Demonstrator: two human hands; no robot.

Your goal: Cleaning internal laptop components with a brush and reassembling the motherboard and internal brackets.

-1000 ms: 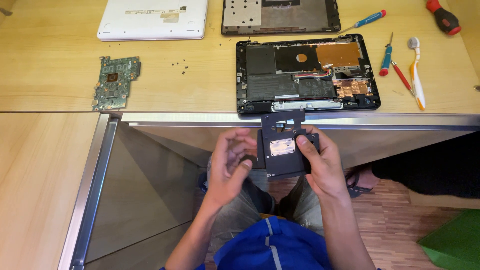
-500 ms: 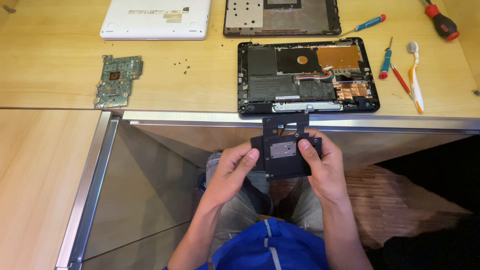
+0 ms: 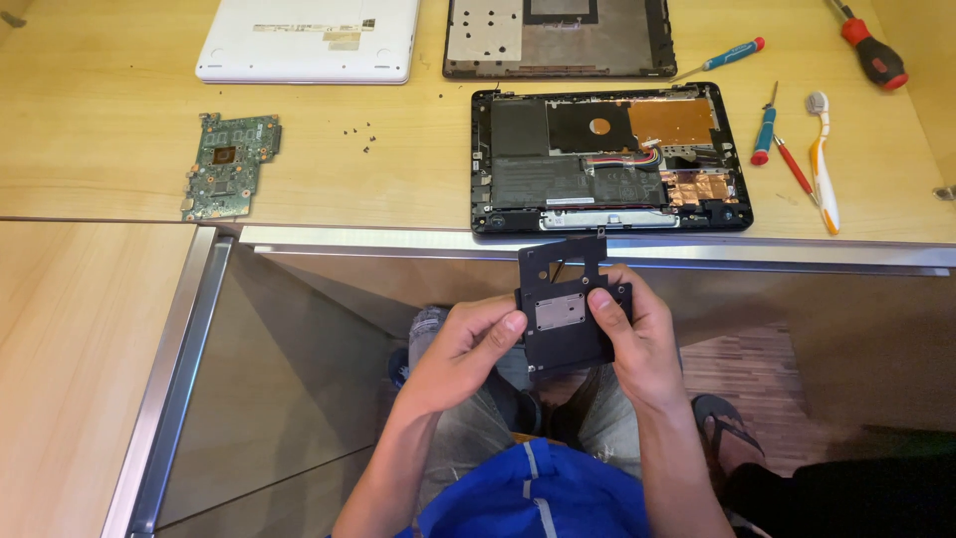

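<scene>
Head view shows me holding a black flat panel [image 3: 563,319] in both hands, raised over my lap just below the front edge of the wooden surface [image 3: 398,189]. My left hand [image 3: 463,354] grips the panel's left edge, thumb pressed against its face beside the small silver plate at its centre. My right hand [image 3: 637,339] is closed on the right edge, thumb lying across the face.

Handling judgement: the panel appears thin, light and fairly stiff, with cut-outs near the top that could flex or snap under a twist. Hold it by the two long edges, as now, and keep fingers off the silver plate.

On the surface directly beyond lies the opened laptop base [image 3: 609,157], internals exposed, with copper-coloured shielding to the right. A green circuit board [image 3: 229,164] lies well to the left, loose screws [image 3: 357,134] between them. Screwdrivers [image 3: 765,134] and a toothbrush [image 3: 825,159] lie right of the base.
</scene>
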